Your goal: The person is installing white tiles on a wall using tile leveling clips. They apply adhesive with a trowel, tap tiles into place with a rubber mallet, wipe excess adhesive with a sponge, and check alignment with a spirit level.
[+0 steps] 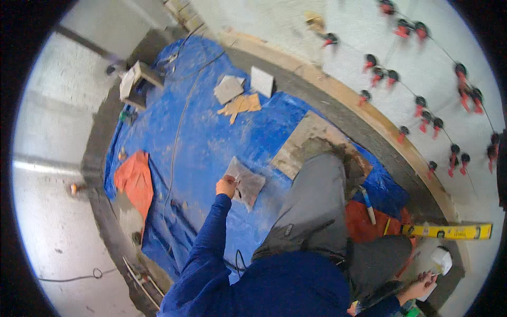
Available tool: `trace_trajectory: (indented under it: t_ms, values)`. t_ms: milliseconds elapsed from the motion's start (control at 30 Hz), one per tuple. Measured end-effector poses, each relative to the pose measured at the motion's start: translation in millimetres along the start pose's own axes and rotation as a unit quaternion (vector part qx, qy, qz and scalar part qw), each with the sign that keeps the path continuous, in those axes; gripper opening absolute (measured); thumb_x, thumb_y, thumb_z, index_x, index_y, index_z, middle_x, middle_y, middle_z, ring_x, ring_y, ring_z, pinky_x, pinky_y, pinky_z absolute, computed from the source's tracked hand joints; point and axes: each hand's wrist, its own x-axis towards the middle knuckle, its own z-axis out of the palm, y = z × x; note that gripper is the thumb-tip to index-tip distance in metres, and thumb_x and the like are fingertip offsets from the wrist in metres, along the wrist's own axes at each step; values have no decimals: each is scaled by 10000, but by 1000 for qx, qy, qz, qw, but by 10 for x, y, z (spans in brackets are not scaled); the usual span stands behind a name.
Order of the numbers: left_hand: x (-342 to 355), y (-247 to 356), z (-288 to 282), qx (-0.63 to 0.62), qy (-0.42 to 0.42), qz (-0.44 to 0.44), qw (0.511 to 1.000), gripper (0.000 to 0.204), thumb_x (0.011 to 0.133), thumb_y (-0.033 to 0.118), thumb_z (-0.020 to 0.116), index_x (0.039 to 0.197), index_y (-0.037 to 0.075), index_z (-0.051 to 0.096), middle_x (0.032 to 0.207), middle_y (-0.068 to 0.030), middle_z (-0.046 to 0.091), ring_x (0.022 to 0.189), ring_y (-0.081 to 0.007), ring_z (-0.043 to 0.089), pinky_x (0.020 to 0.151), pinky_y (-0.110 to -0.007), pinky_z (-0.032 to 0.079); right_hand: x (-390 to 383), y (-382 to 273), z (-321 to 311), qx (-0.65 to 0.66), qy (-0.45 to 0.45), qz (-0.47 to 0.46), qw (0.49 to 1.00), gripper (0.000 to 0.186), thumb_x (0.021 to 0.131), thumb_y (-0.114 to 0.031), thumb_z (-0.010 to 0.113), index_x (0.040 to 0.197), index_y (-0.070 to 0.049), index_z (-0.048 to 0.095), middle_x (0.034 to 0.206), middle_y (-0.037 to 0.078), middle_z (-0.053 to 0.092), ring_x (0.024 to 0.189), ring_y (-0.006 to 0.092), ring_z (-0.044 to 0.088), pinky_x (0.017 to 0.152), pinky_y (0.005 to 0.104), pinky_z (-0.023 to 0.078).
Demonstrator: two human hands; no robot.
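My left hand (pixel 227 187) is closed at the left edge of a clear plastic bag (pixel 250 187) with grey-brown contents, which lies on the blue tarp (pixel 158 127). A small pale bit shows at its fingertips. At the lower right, my right hand (pixel 417 288) is down by the floor along the wall, its fingers closed. Something small and whitish shows at those fingers, too unclear to name. Just beyond them stands a white object (pixel 441 260), perhaps a cup or small box. A yellow spirit level (pixel 449 231) lies a little farther up, against the wall.
Red-and-black tile levelling clamps (pixel 421 105) stud the tiled right wall. A mortar-smeared board (pixel 298 142) lies by my knee. Tile pieces (pixel 229 89), torn cardboard (pixel 240 107), a small stand (pixel 138 84) and an orange cloth (pixel 136 179) are around. A cable (pixel 177 134) crosses the tarp.
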Motion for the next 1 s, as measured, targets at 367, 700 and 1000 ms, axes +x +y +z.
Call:
trace_trajectory:
  t_ms: [367, 700, 1000]
  values:
    - [-76, 34, 721, 196, -149, -64, 967, 457, 841, 481, 714, 1111, 116, 766, 1143, -165, 751, 1094, -358, 708, 953, -480, 555, 266, -1188, 914, -113, -59, -216, 968, 383, 1019, -154, 652, 1373, -14, 621, 1224, 118, 684, 1035, 207, 662, 869, 362, 570]
    - [113, -269, 873, 51, 41, -58, 996, 457, 789, 222, 787, 1198, 42, 688, 1212, -174, 715, 1105, -372, 687, 926, -450, 541, -726, -1676, 1249, 106, -111, -41, 987, 355, 975, -22, 647, 1329, -29, 631, 1054, 56, 706, 901, 107, 628, 808, 265, 530]
    - [-168, -412, 458, -35, 156, -96, 982, 429, 1005, 348, 625, 1233, -8, 693, 1223, -274, 682, 1128, -398, 650, 953, -511, 523, -1353, -1547, 1637, 115, -242, -101, 958, 254, 962, -130, 687, 1194, -27, 702, 1043, 117, 743, 895, 193, 705, 801, 324, 557]
